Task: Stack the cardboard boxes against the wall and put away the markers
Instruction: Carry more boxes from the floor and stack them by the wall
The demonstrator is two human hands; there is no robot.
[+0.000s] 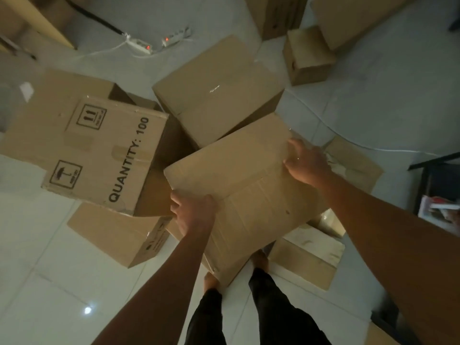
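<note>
Two hands grip one closed cardboard box [239, 185] at opposite edges, above the floor clutter.

Left hand [193, 211] curls its fingers over the near-left edge, right hand [305, 161] clamps the far-right corner, probably to balance the load for carrying; it hangs tilted over other boxes, and no markers show in this dim view.
</note>
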